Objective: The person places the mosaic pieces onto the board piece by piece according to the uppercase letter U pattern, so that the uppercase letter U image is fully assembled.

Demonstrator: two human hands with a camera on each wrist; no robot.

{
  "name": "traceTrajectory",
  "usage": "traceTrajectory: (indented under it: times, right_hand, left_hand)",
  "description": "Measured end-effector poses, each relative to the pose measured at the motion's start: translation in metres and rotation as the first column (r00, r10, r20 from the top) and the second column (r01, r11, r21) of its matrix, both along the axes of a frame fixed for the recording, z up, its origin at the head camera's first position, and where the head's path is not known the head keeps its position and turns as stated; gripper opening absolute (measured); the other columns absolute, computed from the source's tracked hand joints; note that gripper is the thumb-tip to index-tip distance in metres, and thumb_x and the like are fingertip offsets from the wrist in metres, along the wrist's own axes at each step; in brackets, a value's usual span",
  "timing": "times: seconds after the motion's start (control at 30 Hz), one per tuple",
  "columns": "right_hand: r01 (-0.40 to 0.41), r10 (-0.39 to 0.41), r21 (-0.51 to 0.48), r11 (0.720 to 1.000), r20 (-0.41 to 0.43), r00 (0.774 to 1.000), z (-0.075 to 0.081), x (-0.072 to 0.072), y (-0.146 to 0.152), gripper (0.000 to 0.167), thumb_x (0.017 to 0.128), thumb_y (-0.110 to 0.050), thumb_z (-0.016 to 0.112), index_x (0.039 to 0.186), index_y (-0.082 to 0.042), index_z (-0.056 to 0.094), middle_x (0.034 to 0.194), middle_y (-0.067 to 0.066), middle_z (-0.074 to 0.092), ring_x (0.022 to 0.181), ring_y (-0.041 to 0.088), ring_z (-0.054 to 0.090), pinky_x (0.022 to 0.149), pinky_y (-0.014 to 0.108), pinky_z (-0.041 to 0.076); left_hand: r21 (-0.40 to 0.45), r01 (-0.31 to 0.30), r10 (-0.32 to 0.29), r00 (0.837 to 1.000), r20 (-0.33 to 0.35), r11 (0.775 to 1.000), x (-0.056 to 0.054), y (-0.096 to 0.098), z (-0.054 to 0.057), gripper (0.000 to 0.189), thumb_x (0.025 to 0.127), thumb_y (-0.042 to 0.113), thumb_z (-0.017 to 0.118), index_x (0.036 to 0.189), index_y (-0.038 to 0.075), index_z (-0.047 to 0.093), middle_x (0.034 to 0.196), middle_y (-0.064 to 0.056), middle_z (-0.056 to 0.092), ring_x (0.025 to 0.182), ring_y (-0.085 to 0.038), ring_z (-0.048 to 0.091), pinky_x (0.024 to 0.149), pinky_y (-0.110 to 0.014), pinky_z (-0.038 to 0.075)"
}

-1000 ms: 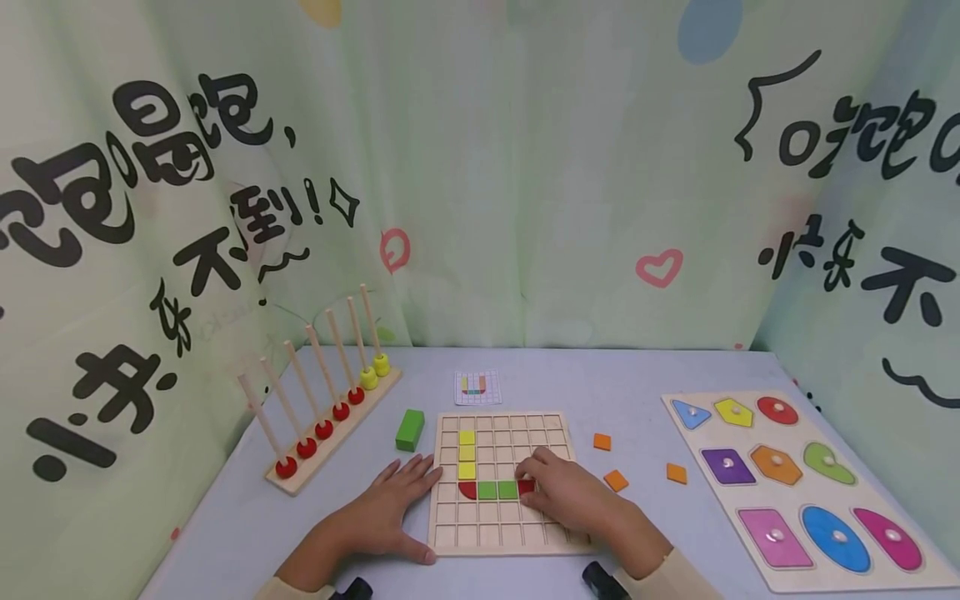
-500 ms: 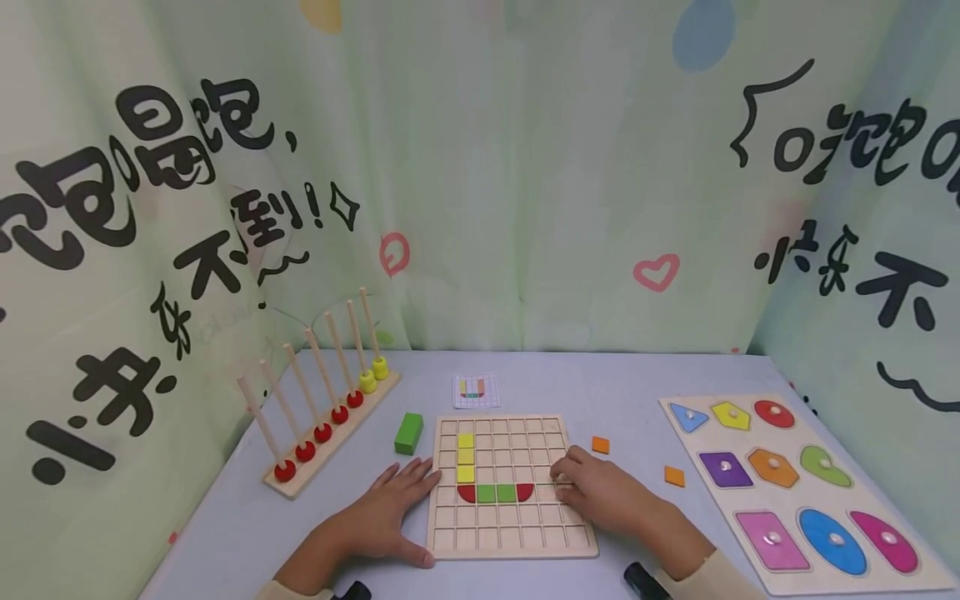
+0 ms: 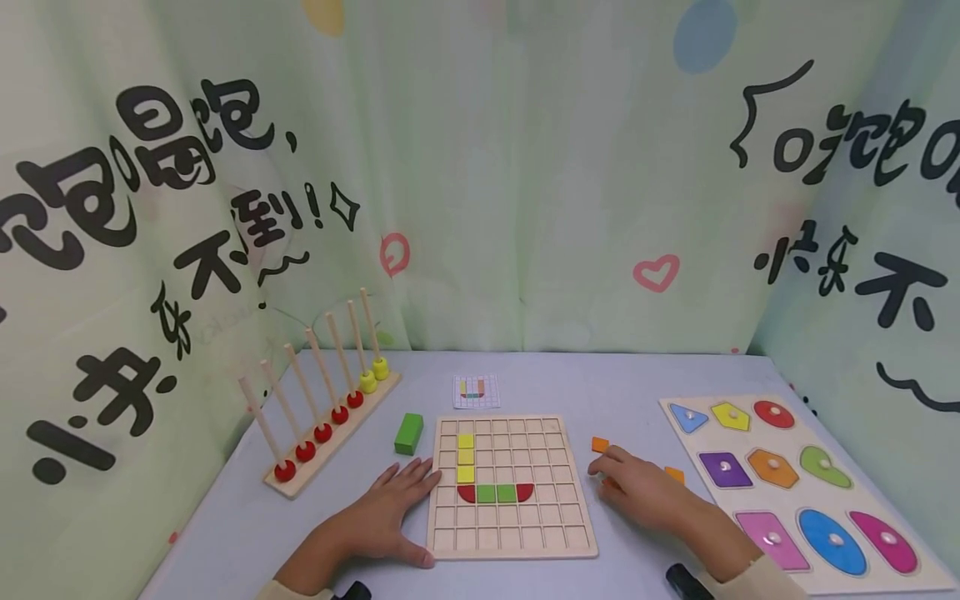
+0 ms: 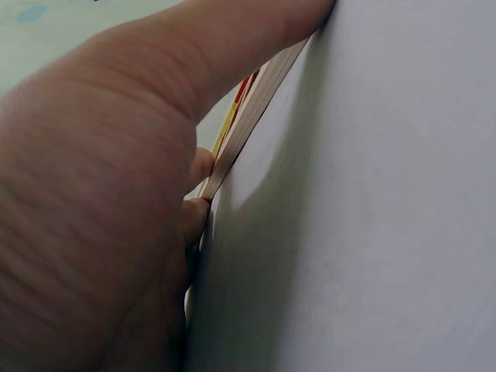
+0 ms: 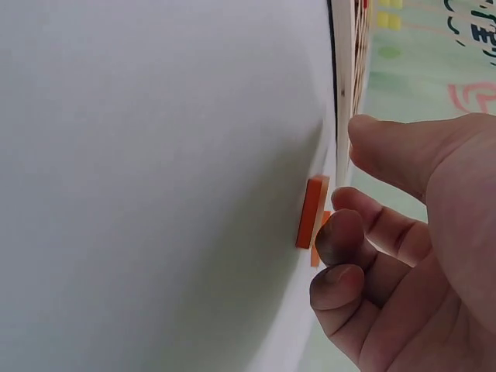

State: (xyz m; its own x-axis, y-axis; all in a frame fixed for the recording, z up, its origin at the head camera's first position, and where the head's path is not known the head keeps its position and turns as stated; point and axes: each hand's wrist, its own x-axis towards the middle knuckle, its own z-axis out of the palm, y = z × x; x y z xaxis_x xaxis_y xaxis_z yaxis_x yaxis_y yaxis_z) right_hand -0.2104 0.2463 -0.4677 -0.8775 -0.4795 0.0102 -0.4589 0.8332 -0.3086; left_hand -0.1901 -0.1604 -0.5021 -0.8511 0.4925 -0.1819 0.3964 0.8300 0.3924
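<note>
A wooden grid board (image 3: 517, 540) lies in the middle of the table. It carries a column of yellow squares (image 3: 466, 457) and a bottom row of two green squares (image 3: 497, 493) between two red rounded corner tiles (image 3: 525, 492). My left hand (image 3: 382, 515) rests with spread fingers against the board's left side, thumb at its near corner. Right of the board, my right hand (image 3: 641, 492) hovers with loosely bent fingers above an orange square tile (image 5: 312, 213). In the right wrist view, thumb and fingers are apart and nothing is pinched. Another orange tile (image 3: 600, 444) lies just beyond the fingertips.
A third orange tile (image 3: 674, 474) is partly behind the right hand. To the right lies a knobbed shape puzzle (image 3: 720, 500); to the left stand a green block (image 3: 408, 433) and a peg rack with beads (image 3: 330, 442). A pattern card (image 3: 476, 402) lies behind the board.
My right hand has let go of the right red corner tile on the board and moved right, off the board, to the orange tiles. The left hand stays in place.
</note>
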Motion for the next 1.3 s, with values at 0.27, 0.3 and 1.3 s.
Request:
traceTrajectory:
  times: [0.27,0.3,1.3]
  right_hand:
    - [0.018,-0.018,0.013,1.000,0.007,1.000,-0.002,0.000,0.009,0.020,0.092,-0.017,0.067,0.112,-0.015,0.066,0.106,-0.009,0.055,0.090,0.010,0.055,0.085,0.038,0.052]
    - [0.028,-0.029,0.018,0.999,0.016,0.999,-0.003,0.000,0.009,0.021,0.091,-0.017,0.069,0.112,-0.015,0.067,0.106,-0.008,0.056,0.092,0.011,0.056,0.086,0.038,0.051]
    - [0.072,-0.074,0.049,0.996,0.032,0.997,-0.003,0.000,0.018,0.020,0.088,-0.018,0.072,0.108,-0.020,0.068,0.100,-0.014,0.052,0.090,0.009,0.055,0.084,0.035,0.052]
  left_hand:
    - [0.000,-0.012,0.012,1.000,0.019,1.000,0.000,0.000,-0.001,0.118,0.057,0.083,0.067,0.154,0.026,0.031,0.160,0.002,0.020,0.148,-0.020,0.006,0.115,-0.054,0.002]
    - [0.004,-0.011,0.011,1.000,0.020,1.000,0.000,0.000,-0.001,0.118,0.057,0.082,0.067,0.154,0.025,0.031,0.160,0.002,0.020,0.148,-0.021,0.007,0.115,-0.054,0.002]
    - [0.002,0.002,-0.002,1.000,0.000,1.000,0.000,0.000,0.001,0.117,0.059,0.082,0.067,0.154,0.023,0.032,0.160,0.000,0.021,0.148,-0.022,0.008,0.115,-0.053,0.004]
